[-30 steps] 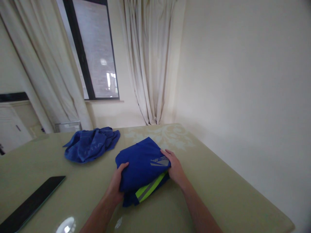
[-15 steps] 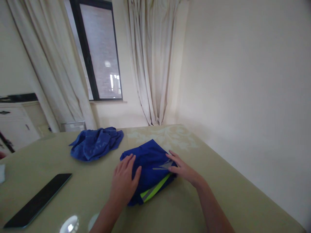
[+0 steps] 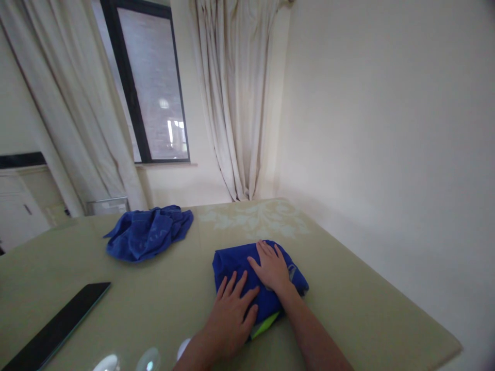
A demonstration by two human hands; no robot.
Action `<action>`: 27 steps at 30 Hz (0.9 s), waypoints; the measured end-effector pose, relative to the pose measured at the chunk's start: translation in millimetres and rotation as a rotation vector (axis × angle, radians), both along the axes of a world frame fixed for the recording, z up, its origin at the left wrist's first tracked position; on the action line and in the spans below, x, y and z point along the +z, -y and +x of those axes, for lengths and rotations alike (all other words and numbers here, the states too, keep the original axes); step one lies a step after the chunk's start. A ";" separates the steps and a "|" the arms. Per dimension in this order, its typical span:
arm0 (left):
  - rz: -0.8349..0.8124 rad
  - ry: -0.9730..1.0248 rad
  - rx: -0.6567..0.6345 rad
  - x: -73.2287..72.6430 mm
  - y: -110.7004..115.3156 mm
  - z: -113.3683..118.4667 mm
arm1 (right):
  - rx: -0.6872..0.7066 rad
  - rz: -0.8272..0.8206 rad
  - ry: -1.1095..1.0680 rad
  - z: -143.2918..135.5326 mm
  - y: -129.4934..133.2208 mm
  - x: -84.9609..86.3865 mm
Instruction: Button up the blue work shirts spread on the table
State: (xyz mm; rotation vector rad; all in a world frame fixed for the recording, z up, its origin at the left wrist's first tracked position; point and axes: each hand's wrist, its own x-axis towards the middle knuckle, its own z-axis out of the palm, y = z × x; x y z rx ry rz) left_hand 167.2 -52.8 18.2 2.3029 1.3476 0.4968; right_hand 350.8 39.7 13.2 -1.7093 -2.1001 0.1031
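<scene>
A blue garment with a yellow-green and grey stripe lies folded into a compact bundle on the table. My left hand rests on its near left part, fingers spread flat. On top of the bundle, toward its far right, my right hand lies with the palm down and fingers stretched out. Part of a grey print shows beside the right wrist. Both hands touch the cloth without gripping it, and they cover much of its upper face.
A crumpled blue cloth lies farther back on the left of the table. A flat dark slab sits at the near left. Behind the table are a window, pale curtains and a wall at the right.
The garment has shifted a little right and turned, and its far corner is folded in, making the bundle smaller. My right hand has moved from its right edge onto its top; my left hand moved right and nearer.
</scene>
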 end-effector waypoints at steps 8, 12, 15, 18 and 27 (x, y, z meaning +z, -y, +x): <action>-0.003 -0.009 -0.012 -0.7 0.3 -2.8 | -0.255 0.038 0.002 19.9 -4.0 -2.7; 0.008 -0.048 -0.053 3.8 -5.7 -7.0 | -0.172 0.115 -0.103 21.7 4.3 10.7; 0.070 0.015 0.023 -1.9 -18.0 -12.7 | 0.042 0.198 -0.149 12.5 29.7 20.6; 0.116 0.095 0.125 -12.8 -34.4 -25.2 | 0.222 0.105 -0.044 1.7 56.5 15.4; 0.282 0.171 0.979 -21.1 -76.4 -121.5 | 0.106 0.005 0.272 29.2 -22.0 13.6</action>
